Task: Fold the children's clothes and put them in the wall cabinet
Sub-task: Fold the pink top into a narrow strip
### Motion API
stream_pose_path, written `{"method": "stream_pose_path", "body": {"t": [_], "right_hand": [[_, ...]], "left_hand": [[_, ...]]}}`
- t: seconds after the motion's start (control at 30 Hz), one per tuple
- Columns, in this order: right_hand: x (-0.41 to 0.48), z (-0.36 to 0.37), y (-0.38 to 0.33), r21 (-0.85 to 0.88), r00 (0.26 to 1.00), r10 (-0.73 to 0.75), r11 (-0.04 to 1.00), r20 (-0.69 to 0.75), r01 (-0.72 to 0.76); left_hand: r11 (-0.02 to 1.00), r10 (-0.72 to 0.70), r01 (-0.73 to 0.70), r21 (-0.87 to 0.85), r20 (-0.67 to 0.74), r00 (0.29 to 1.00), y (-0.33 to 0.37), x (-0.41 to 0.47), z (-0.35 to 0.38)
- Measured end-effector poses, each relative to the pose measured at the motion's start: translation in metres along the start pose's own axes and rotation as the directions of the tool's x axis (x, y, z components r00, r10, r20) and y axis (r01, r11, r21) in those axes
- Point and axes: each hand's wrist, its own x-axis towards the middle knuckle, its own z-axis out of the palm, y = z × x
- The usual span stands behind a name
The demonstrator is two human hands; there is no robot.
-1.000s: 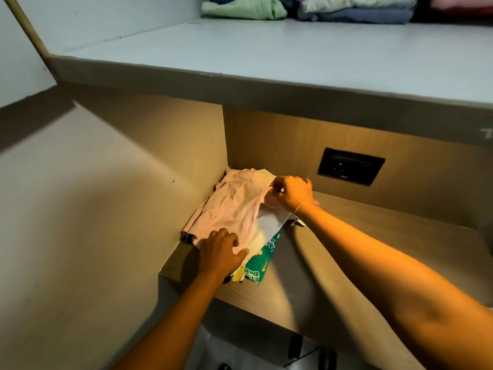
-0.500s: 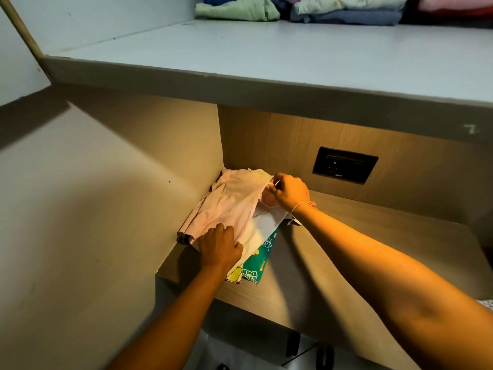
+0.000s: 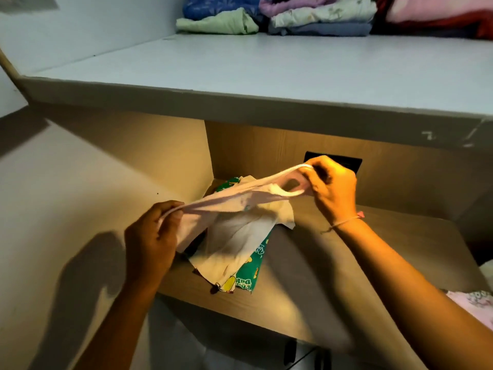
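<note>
Hands stretch a small pale pink cotton garment [image 3: 240,201] between them, lifted clear above the wooden cabinet shelf [image 3: 373,260]. The left hand [image 3: 152,241] is closed round one bunched end of the cloth, low and towards the person; the right hand [image 3: 330,188] pinches what looks like a strap or armhole loop at the other end, raised higher and further back, in front of a black wall socket [image 3: 352,162] set in the back panel. Holding both ends apart pulls the fabric taut, which probably serves to straighten it so it can be folded or laid flat; which of the two I cannot tell.

Beneath the stretched garment lies a small stack: a white cloth piece [image 3: 240,244] on top of a green printed garment with yellow cartoon figures [image 3: 250,273], pushed into the left corner of the shelf against the side wall. That corner placement leaves the rest of the shelf free, and it appears to be the spot the pink piece belongs.

On the pale grey upper shelf [image 3: 266,65], folded clothes in green, blue and cream [image 3: 274,20] sit far back. A pink patterned fabric [image 3: 474,303] shows at the right edge, whether waiting to be folded I cannot say.
</note>
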Motion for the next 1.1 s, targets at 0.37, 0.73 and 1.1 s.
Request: {"method": "stream_pose_path", "body": {"t": [0.37,0.73,1.1], "right_hand": [[0.009,-0.149,0.072,-0.075,0.921,0.374,0.921,-0.113,-0.383],[-0.135,-0.253,0.021,-0.191,0.922,0.376,0.902,-0.086,-0.386],[-0.228,-0.186,0.070,-0.393,0.756,0.600,0.781,0.261,-0.485]], "left_hand": [[0.991,0.045,-0.006,-0.135,0.285,0.958,0.096,0.086,0.120],[0.879,0.452,-0.277,-0.387,0.495,0.742,0.100,0.004,0.105],[0.954,0.155,-0.298,-0.015,0.878,0.453,0.040,-0.087,0.195]]}}
